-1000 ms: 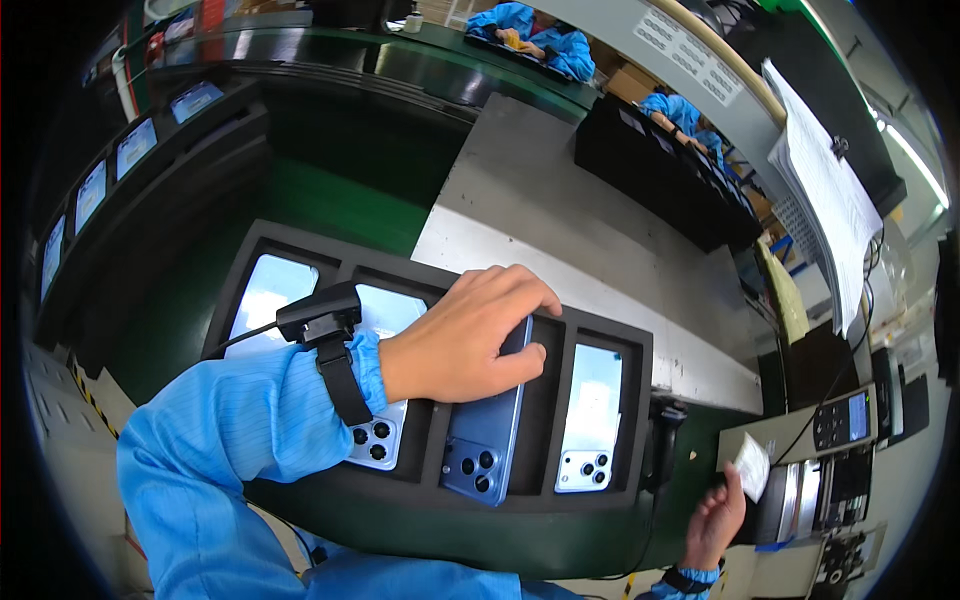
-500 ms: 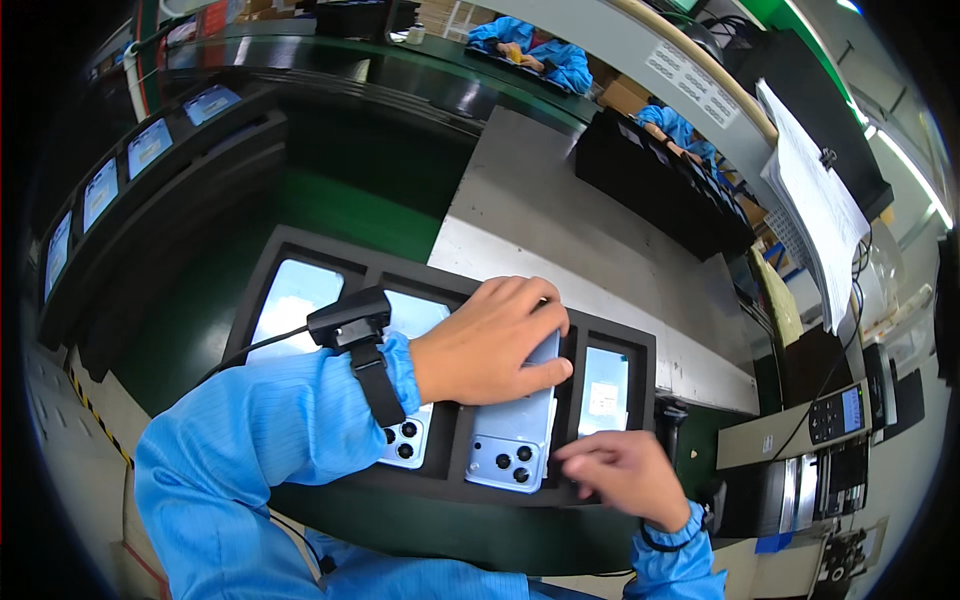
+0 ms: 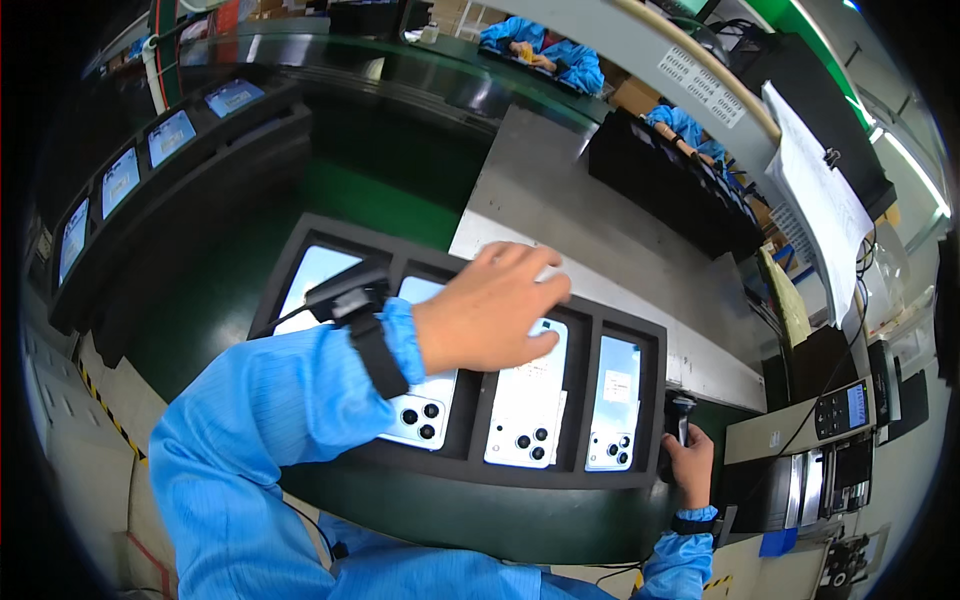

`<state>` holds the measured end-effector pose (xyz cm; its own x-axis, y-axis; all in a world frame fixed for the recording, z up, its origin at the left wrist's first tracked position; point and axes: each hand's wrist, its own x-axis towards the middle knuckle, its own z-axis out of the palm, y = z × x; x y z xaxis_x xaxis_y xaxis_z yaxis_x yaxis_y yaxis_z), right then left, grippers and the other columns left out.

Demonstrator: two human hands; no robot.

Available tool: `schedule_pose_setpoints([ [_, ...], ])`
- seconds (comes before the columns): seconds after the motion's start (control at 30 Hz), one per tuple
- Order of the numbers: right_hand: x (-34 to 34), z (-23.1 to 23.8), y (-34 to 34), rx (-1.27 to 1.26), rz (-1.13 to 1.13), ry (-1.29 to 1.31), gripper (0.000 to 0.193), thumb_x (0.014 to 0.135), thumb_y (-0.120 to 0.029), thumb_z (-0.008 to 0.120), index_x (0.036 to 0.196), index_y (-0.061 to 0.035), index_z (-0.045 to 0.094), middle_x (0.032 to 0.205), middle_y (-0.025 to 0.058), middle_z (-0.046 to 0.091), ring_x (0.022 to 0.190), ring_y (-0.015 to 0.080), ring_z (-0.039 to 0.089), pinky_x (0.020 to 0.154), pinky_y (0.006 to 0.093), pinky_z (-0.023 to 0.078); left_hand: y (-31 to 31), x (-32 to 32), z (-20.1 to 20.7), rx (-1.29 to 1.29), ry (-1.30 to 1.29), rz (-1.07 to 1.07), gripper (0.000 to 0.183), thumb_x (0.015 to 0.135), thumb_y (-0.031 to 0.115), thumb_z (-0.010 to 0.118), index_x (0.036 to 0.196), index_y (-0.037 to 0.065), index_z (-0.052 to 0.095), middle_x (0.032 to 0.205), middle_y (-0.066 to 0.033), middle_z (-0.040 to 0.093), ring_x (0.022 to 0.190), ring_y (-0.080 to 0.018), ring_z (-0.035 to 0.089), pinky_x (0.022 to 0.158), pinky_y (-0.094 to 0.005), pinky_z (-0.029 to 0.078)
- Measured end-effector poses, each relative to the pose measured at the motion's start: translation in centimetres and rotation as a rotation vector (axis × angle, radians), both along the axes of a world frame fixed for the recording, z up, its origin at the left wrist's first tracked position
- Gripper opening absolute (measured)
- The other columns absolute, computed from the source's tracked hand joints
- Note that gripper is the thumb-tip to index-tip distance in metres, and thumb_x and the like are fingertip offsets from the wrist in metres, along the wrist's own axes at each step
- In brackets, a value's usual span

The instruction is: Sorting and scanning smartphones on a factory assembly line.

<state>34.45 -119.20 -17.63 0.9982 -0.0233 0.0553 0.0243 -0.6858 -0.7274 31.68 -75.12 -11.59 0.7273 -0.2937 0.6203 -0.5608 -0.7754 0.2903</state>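
Note:
A black foam tray [image 3: 452,466] holds several light-blue phones lying back up, camera lenses toward me. My left hand [image 3: 490,310] is over the upper end of a phone [image 3: 525,410] in the third compartment, fingers bent and apart with nothing in them. Whether it touches the phone I cannot tell. In the right compartment lies another phone [image 3: 615,400] with a white label. Just past the tray's right end, my right hand [image 3: 690,465] is closed around what looks like a black handheld scanner [image 3: 682,405], partly hidden by the fingers. A black strapped device [image 3: 350,295] sits on my left wrist and covers part of the left phones.
At the left stands a black rack [image 3: 190,190] of lit phones. A grey metal plate [image 3: 560,190] lies beyond the tray. Clipped papers [image 3: 815,190] hang at the right above a panelled machine [image 3: 840,412]. Two co-workers in blue sleeves [image 3: 575,65] work at the far side.
My right hand has moved right and down from beside the third phone to the scanner and closed on it. My left hand has loosened and lifted off the third phone.

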Motion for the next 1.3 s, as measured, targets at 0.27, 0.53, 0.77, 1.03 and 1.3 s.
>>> schedule_pose_setpoints([
  [0.27, -3.6, 11.1, 8.8, 1.208, 0.245, 0.662, 0.063, 0.091, -0.022, 0.059, 0.146, 0.0008, 0.039, 0.081, 0.0053, 0.056, 0.059, 0.0134, 0.052, 0.047, 0.0255, 0.044, 5.6, -1.4, 1.3, -0.063, 0.450, -0.007, 0.022, 0.091, 0.025, 0.059, 0.096, 0.006, 0.068, 0.110, -0.0143, 0.062, 0.106, -0.0330, 0.056, 0.099, -0.0418, 0.040],
  [0.53, -7.6, 10.7, 24.3, 0.921, 0.648, 1.051, 0.037, 0.095, -0.016, 0.062, 0.121, 0.0034, 0.044, 0.091, 0.0152, 0.065, 0.057, 0.0159, 0.060, 0.051, 0.0279, 0.050, 6.8, -1.3, -0.6, -0.064, 0.297, -0.021, 0.029, 0.097, 0.027, 0.053, 0.098, 0.004, 0.071, 0.115, -0.0141, 0.065, 0.106, -0.0334, 0.059, 0.098, -0.0430, 0.042],
  [0.77, -8.0, 10.0, 25.2, 0.866, 0.716, 1.013, 0.053, 0.095, -0.014, 0.056, 0.140, 0.0025, 0.033, 0.106, 0.0282, 0.064, 0.063, 0.0216, 0.064, 0.055, 0.0293, 0.052, 6.5, -1.4, 0.2, -0.058, 0.291, 0.009, 0.025, 0.093, 0.025, 0.057, 0.092, 0.005, 0.073, 0.116, -0.0142, 0.066, 0.105, -0.0342, 0.060, 0.097, -0.0434, 0.043],
  [1.03, -5.8, 10.7, 14.3, 0.850, 0.528, 0.556, 0.051, 0.092, -0.015, 0.064, 0.133, 0.0050, 0.042, 0.102, 0.0196, 0.065, 0.068, 0.0203, 0.063, 0.058, 0.0299, 0.053, 6.7, -1.9, -1.2, -0.033, 0.252, 0.049, 0.024, 0.089, 0.029, 0.064, 0.089, 0.007, 0.071, 0.116, -0.0099, 0.064, 0.106, -0.0292, 0.058, 0.099, -0.0416, 0.040],
  [1.3, -2.8, 3.0, 0.8, 0.231, -0.171, 0.108, 0.008, 0.091, -0.009, 0.062, 0.090, -0.0057, 0.054, 0.065, 0.0019, 0.055, 0.048, 0.0121, 0.054, 0.042, 0.0263, 0.043, 6.1, -2.4, -1.1, 0.171, 0.144, 0.087, 0.027, 0.087, 0.031, 0.066, 0.100, 0.008, 0.063, 0.118, -0.0107, 0.059, 0.106, -0.0284, 0.058, 0.099, -0.0427, 0.040],
])
